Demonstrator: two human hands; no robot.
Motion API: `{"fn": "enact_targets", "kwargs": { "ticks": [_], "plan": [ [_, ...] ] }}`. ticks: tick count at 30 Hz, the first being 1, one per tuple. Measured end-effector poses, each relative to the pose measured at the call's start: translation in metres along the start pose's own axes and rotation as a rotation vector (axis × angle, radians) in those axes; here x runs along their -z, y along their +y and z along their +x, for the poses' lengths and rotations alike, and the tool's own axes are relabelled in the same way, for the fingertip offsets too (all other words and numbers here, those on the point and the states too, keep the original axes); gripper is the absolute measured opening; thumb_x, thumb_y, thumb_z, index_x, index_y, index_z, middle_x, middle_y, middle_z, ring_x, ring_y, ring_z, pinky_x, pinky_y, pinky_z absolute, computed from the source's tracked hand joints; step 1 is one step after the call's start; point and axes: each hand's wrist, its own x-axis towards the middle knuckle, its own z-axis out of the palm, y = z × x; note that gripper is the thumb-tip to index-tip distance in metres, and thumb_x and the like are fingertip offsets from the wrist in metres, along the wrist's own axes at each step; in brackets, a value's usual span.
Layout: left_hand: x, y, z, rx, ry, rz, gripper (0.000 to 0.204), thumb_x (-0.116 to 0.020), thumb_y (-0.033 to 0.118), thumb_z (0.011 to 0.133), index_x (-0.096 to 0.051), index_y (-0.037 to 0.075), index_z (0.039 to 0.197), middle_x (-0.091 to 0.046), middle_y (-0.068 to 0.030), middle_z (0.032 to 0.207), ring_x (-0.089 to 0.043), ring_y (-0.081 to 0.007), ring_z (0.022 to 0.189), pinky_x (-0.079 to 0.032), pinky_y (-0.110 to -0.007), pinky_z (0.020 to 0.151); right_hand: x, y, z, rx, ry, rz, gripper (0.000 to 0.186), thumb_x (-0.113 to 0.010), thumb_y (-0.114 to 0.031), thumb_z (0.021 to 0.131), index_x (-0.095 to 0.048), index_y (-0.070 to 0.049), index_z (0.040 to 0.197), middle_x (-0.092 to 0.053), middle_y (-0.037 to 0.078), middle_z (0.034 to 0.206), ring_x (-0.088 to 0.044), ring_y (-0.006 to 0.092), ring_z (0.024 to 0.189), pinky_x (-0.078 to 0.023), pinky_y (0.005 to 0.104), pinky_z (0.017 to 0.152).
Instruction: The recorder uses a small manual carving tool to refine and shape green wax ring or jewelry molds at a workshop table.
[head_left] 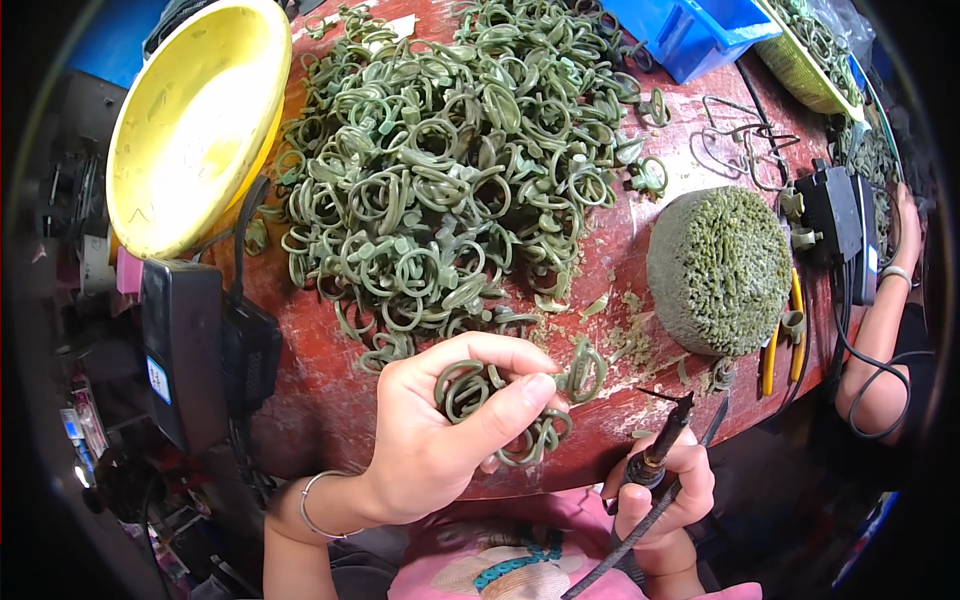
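Note:
My left hand [425,430] is closed around several green wax-like rings [462,392]. Between its thumb and index finger it pinches one green ring [587,372], which sticks out to the right. In my right hand [685,500] is a black soldering-iron-type pen [652,460], its thin bent tip pointing up and left, apart from the pinched ring. A slim dark rod [632,540] also passes through that hand's fingers. Beyond my left hand a big heap of similar green rings [440,190] covers the red table [320,420]. To the right stands a round green block [725,270] with a rough, pitted top.
A yellow basin [190,130] stands at the left, above black power boxes [182,350]. At the far right are a blue bin [705,45], a bent wire stand [745,140] and a green basket [815,65]. Yellow-handled pliers [770,355] lie near another person's arm [885,310].

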Motion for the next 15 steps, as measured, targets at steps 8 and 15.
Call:
{"fn": "enact_targets", "kwargs": {
  "ticks": [8,15],
  "plan": [
    [-0.0002,-0.0039,-0.0005,-0.153,0.001,0.051,0.012,-0.059,0.005,0.079,-0.058,-0.004,0.088,-0.061,-0.0089,0.079,-0.059,-0.0114,0.071,-0.049,-0.024,0.064,-0.0016,0.0011,-0.0012,0.022,0.008,-0.041,0.035,-0.074,-0.017,0.066,-0.050,0.004,0.081,-0.058,0.011,0.071,-0.056,0.0189,0.061,-0.046,0.0250,0.052],
    [-0.0007,-0.0019,-0.0019,-0.158,0.000,0.126,0.011,-0.058,0.003,0.078,-0.056,-0.005,0.085,-0.060,-0.0107,0.079,-0.062,-0.0152,0.070,-0.050,-0.026,0.065,-0.0013,0.0021,-0.0034,0.014,0.022,-0.070,0.034,-0.072,-0.019,0.068,-0.051,0.004,0.080,-0.058,0.012,0.069,-0.056,0.0164,0.058,-0.046,0.0249,0.052]
  ]
}}
